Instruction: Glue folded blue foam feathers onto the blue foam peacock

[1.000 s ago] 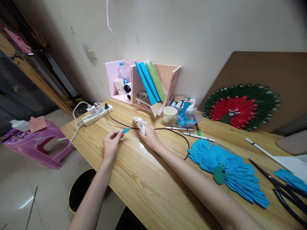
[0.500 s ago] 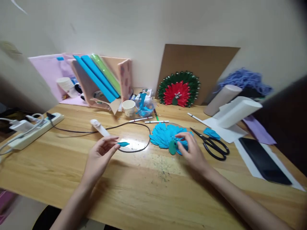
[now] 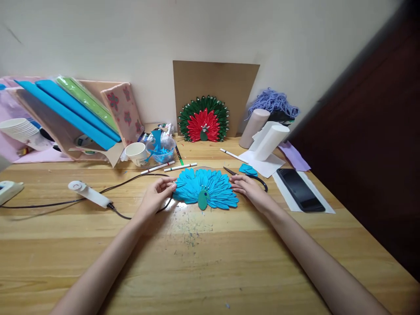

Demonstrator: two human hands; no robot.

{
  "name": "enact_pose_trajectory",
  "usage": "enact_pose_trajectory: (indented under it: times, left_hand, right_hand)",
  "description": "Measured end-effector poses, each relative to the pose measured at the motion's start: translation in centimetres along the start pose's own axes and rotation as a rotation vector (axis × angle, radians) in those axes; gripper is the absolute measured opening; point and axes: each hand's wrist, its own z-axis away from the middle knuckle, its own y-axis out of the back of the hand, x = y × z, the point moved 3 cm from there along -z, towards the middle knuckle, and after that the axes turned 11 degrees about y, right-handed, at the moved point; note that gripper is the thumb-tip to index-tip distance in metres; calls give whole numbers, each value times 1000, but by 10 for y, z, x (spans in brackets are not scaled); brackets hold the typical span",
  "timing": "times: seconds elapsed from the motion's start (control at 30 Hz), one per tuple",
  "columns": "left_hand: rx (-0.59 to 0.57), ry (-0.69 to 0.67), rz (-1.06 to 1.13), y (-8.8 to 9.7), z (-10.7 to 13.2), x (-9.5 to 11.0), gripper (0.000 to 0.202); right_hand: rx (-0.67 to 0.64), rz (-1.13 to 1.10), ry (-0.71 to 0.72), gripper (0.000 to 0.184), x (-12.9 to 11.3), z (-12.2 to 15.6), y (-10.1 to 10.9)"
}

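Observation:
A fan-shaped blue peacock [image 3: 218,186] made of layered petals, with a green body, lies flat on the table. My left hand [image 3: 159,194] is closed in a pinch at its left edge; the blue petal at the fingertips blends into the fan. At the right edge my right hand [image 3: 247,188] rests with its fingers stretched out, touching or almost touching the petals. Black scissors [image 3: 261,183] lie just behind the right hand, which hides part of them. Beyond them is a small pile of blue cut pieces [image 3: 248,169].
A glue gun [image 3: 88,193] with a black cord lies at the left. Behind stand a paper cup [image 3: 135,153], a tub of blue scraps [image 3: 161,151] and a red-green peacock [image 3: 204,120] against cardboard [image 3: 216,81]. Markers [image 3: 180,167] lie nearby; a phone [image 3: 300,190] is at the right.
My left hand has brought the blue petal right, to the peacock's left edge. My right hand has let go near the green body and moved to the right edge. The view has turned right.

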Motion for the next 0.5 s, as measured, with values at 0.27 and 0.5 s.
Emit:
enact_pose_trajectory:
  times: [0.27,0.5]
  left_hand:
    - [-7,51,-98,5,20,8,38]
    - [33,16,-86,12,12,6,43]
  right_hand:
    - [-58,179,-10,27,0,3,-5]
    - [-148,333,-52,27,-9,-1,-20]
